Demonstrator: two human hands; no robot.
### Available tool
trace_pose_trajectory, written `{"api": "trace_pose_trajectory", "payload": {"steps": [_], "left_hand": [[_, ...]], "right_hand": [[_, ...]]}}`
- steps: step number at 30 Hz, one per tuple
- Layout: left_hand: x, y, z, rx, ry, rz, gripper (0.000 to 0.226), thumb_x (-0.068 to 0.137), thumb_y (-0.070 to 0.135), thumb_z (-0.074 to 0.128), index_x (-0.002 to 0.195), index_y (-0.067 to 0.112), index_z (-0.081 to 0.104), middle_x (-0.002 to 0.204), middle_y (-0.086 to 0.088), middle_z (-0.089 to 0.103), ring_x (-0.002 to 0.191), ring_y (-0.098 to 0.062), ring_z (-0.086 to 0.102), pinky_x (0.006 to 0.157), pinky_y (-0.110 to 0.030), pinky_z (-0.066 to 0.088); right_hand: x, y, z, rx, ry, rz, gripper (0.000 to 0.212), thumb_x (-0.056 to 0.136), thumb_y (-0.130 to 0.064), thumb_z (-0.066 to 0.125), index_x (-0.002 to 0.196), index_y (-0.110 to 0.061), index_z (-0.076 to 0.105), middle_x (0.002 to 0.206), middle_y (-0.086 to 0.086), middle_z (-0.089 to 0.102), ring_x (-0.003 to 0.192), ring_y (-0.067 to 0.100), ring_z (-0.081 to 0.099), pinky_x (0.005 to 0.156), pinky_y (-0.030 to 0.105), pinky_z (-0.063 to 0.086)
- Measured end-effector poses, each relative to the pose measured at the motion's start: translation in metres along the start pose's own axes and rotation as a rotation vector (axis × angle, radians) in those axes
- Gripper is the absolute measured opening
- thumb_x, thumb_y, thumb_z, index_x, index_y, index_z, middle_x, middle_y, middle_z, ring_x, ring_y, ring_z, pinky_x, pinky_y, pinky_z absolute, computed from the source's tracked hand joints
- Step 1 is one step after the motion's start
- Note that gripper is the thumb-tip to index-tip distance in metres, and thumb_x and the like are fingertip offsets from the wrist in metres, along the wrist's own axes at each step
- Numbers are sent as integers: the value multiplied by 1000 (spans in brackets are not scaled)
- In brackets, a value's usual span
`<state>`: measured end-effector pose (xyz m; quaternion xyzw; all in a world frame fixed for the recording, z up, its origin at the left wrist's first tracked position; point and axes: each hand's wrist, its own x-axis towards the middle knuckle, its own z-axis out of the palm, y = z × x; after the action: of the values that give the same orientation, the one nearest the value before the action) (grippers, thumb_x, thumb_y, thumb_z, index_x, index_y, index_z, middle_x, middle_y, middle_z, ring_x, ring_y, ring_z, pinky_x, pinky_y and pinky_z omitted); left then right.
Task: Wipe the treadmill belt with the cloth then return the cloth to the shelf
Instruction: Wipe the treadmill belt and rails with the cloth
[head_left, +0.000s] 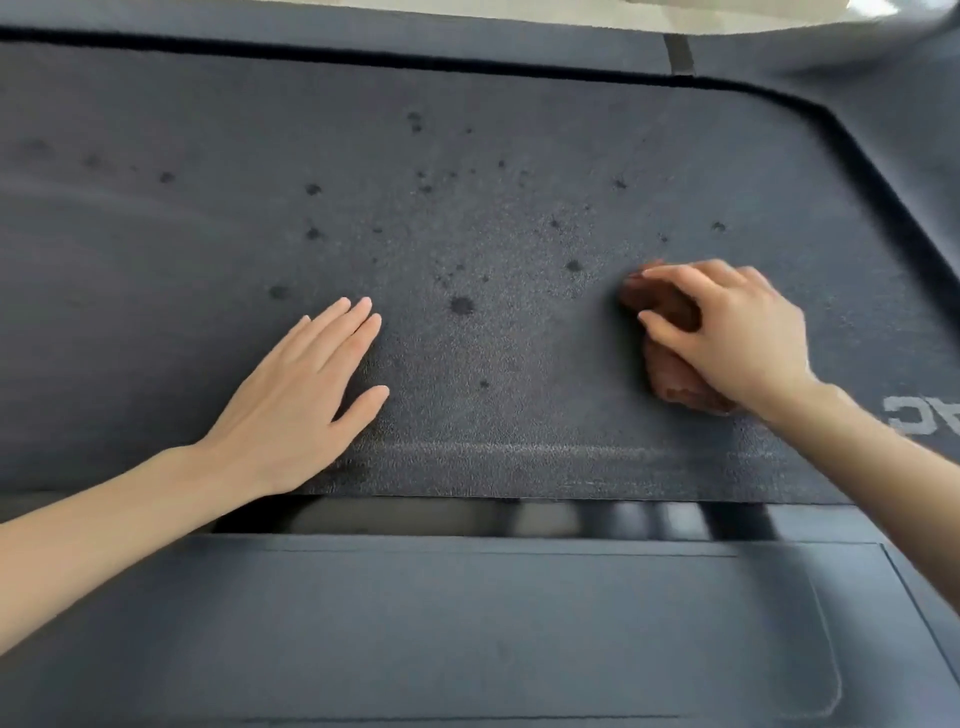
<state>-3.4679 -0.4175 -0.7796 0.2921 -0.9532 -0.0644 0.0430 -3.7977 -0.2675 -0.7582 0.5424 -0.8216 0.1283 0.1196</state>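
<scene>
- Nearest the lens in the head view lies a dark plastic end cover (467, 623) with a shallow recessed panel, running across the bottom of the picture.
- Just beyond it, a narrow gap (519, 519) shows a shiny, blurred surface under the belt's near edge (what it is cannot be told).
- Past the gap stretches the treadmill belt (467, 234), dark grey and grainy, filling most of the picture. A faint pale streak crosses it close to its near edge.
- Dark round spots (461, 305) are scattered over the belt's middle and far part, between and beyond the two hands.
- The left hand (296, 395) lies palm down on the belt with its fingers straight and close together and the thumb spread to the side. It holds nothing.
- The right hand (727, 332) is on the belt's right part, well apart from the left. Its fingers and thumb are curled round a bunched brown cloth (670, 376), pressing it onto the belt.
- The cloth shows between the fingers and below the thumb, touching the belt. The rest is hidden under the palm.
- A dark side rail (363, 36) runs along the belt's far edge.
- White lettering (919, 415) sits on the frame beside the right forearm, cut off by the picture's edge.
- A pale floor (467, 8) shows at the very top.
</scene>
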Motion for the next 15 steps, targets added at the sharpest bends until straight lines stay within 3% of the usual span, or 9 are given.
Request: {"api": "trace_pose_trajectory", "payload": {"steps": [2, 3, 6, 11, 13, 15], "left_hand": [[2, 3, 4, -16, -6, 22, 75, 89, 55, 14, 147, 9, 23, 156, -1, 16, 145, -14, 8, 118, -38, 10], [5, 5, 5, -22, -5, 32, 74, 89, 54, 14, 147, 10, 23, 156, -1, 16, 145, -14, 8, 118, -38, 9], [16, 11, 8, -43, 10, 50, 73, 89, 54, 16, 147, 10, 25, 156, -2, 17, 145, -15, 10, 118, -37, 7], [20, 11, 10, -45, 33, 42, 70, 90, 53, 19, 147, 11, 25, 156, -2, 19, 145, -15, 10, 118, -37, 8], [20, 11, 11, -45, 30, 43, 67, 92, 51, 24, 147, 12, 26, 156, -2, 19, 145, -15, 11, 118, -37, 8], [21, 10, 12, -48, 35, 44, 67, 92, 50, 24, 146, 12, 27, 155, -3, 20, 144, -16, 12, 118, -36, 8]], "right_hand": [[24, 7, 2, -8, -39, 251, 37, 88, -48, 54, 119, -29, 57, 116, 9, 60, 105, 39, 53, 77, 44, 45], [29, -1, 2, -20, -43, 284, 37, 88, -47, 53, 118, -27, 57, 116, 11, 60, 106, 39, 53, 79, 44, 45], [16, -48, 9, -40, -38, 86, 36, 89, -44, 53, 119, -25, 58, 115, 7, 60, 102, 36, 53, 74, 39, 45], [-22, -98, 0, 152, -91, -467, 34, 85, -43, 51, 111, -27, 65, 108, -3, 65, 86, 26, 58, 67, 32, 47], [-14, -81, -1, 123, -84, -513, 36, 83, -44, 50, 112, -28, 65, 107, -5, 66, 87, 25, 59, 67, 31, 48], [1, -51, 5, 48, -10, -376, 35, 84, -44, 51, 113, -29, 64, 105, -1, 66, 91, 30, 59, 70, 35, 48]]}}
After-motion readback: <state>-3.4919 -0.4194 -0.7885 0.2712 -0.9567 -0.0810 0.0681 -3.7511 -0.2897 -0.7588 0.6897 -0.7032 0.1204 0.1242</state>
